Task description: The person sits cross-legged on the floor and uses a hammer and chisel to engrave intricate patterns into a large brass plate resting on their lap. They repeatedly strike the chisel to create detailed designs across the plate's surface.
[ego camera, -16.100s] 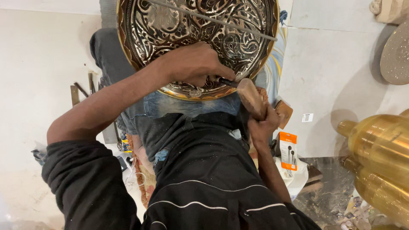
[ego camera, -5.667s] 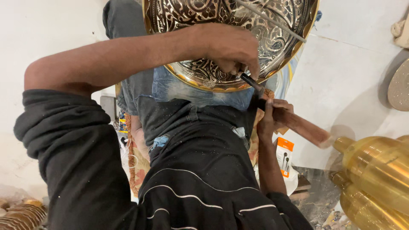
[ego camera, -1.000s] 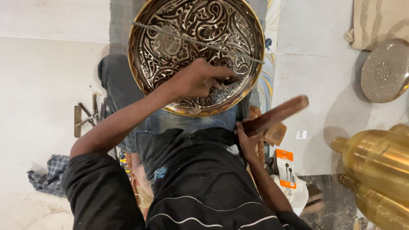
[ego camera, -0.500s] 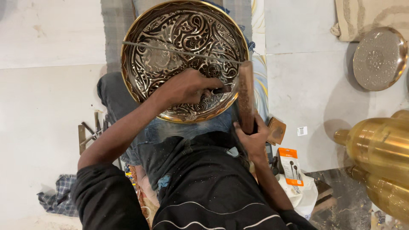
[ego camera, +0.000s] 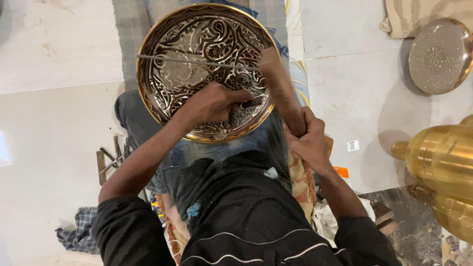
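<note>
Two hands are at work on one large round brass tray (ego camera: 207, 69), and we record how each is set. The tray lies across the person's lap, its engraved face turned up toward the head camera, so that the pattern can be seen and reached at once.

Our left hand (ego camera: 212, 102) rests on the near part of the tray's face, fingers closed on a small dark punch or chisel (ego camera: 249, 102) whose tip meets the metal towards the tray's right edge; we judge the hand's weight also steadies the tray. Our right hand (ego camera: 308, 138) sits just off the tray's near right rim, closed around the handle of a wooden mallet (ego camera: 278, 86). The mallet is blurred and angled over the right edge of the tray, above the punch, which fits a striking stroke.

A thin metal rod (ego camera: 197, 62) lies straight across the tray's far half; we cannot tell its purpose.

On the pale floor we note a smaller hammered dish (ego camera: 438, 56) at the far right corner, well apart, and polished brass vessels (ego camera: 443, 162) at the right edge.
</note>
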